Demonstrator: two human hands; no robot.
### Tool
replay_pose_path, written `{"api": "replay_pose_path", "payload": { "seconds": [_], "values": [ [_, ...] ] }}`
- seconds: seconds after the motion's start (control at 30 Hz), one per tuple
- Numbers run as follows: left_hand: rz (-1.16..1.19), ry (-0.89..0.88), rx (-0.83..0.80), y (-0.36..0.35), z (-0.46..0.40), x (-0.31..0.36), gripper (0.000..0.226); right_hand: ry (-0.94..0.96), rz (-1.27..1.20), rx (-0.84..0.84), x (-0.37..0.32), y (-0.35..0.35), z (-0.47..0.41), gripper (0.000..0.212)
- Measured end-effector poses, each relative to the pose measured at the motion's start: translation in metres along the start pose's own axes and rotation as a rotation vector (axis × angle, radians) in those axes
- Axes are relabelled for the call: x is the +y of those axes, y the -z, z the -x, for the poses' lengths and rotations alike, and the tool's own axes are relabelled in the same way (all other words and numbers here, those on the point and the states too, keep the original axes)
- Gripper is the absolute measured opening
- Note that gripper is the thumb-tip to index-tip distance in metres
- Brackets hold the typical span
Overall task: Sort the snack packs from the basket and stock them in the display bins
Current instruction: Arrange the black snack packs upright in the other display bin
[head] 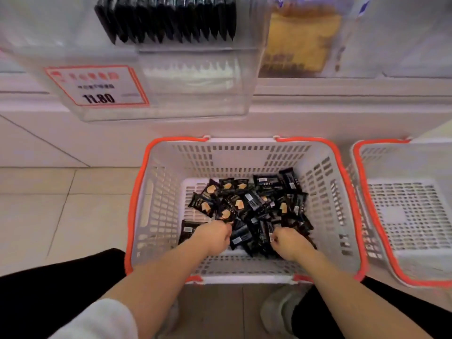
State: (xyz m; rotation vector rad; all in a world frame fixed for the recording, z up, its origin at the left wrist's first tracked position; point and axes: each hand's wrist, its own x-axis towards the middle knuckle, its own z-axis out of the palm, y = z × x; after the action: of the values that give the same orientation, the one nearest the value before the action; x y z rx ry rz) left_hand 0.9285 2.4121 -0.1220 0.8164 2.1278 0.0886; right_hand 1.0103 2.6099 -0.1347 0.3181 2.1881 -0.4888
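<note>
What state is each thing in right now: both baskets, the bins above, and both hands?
basket: partly filled with black snack packs
second basket: nothing visible inside
clear bin: row of black packs standing inside
left hand: curled into the pile
right hand: curled into the pile

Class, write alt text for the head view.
Both hands, left hand and right hand, reach into black snack packs in a grey, orange-rimmed plastic basket on the floor, below a clear display bin holding more.
</note>
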Motion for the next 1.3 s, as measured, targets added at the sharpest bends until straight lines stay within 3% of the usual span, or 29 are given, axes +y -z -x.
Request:
{"api": "replay_pose_path", "payload": {
  "seconds": [0.17, 0.23, 0.3, 0.57, 0.7, 0.77, 0.83, 0.93, 1.03, 1.1, 1.2, 1.3],
  "values": [
    [0.067, 0.161, -0.111, -0.044, -0.020, 0.000, 0.024, -0.152, -0.200, -0.079, -0.002, -0.020, -0.040, 0.028],
    [0.073, 0.178, -0.124, -0.056, -0.026, -0.003, 0.029, -0.219, -0.257, -0.091, -0.005, -0.028, -0.052, 0.051],
    [0.120, 0.190, -0.092, -0.063, -0.031, -0.004, 0.036, -0.284, -0.304, -0.042, -0.006, -0.031, -0.059, 0.058],
    [0.206, 0.451, 0.174, -0.059, -0.061, -0.011, 0.047, -0.329, -0.650, -0.030, 0.008, -0.024, -0.062, 0.052],
    [0.475, 0.623, 0.100, -0.061, -0.078, -0.014, 0.057, -0.360, -1.101, -0.048, 0.001, -0.010, -0.049, 0.017],
    [0.551, 0.595, 0.058, -0.067, -0.084, -0.016, 0.056, -0.436, -1.439, -0.063, -0.003, -0.001, -0.044, 0.017],
    [0.541, 0.555, 0.050, -0.073, -0.085, -0.022, 0.054, -0.444, -1.611, -0.065, -0.003, 0.003, -0.039, 0.028],
    [0.430, 0.433, -0.070, -0.078, -0.079, -0.036, 0.058, -0.345, -1.691, -0.057, 0.002, 0.006, -0.028, 0.036],
    [0.252, 0.313, -0.123, -0.076, -0.071, -0.045, 0.040, -0.295, -1.673, -0.047, 0.004, 0.005, -0.022, 0.037],
    [0.368, 0.270, -0.024, -0.070, -0.065, -0.045, 0.030, -0.282, -1.613, -0.045, 0.003, 0.005, -0.018, 0.042],
    [0.807, 0.298, 0.147, -0.054, -0.052, -0.040, 0.028, -0.159, -1.657, -0.056, -0.002, 0.004, -0.010, 0.022],
    [1.172, 0.366, 0.200, -0.042, -0.039, -0.034, 0.015, -0.044, -1.697, -0.054, -0.017, 0.000, 0.000, 0.020]
  ]
}}
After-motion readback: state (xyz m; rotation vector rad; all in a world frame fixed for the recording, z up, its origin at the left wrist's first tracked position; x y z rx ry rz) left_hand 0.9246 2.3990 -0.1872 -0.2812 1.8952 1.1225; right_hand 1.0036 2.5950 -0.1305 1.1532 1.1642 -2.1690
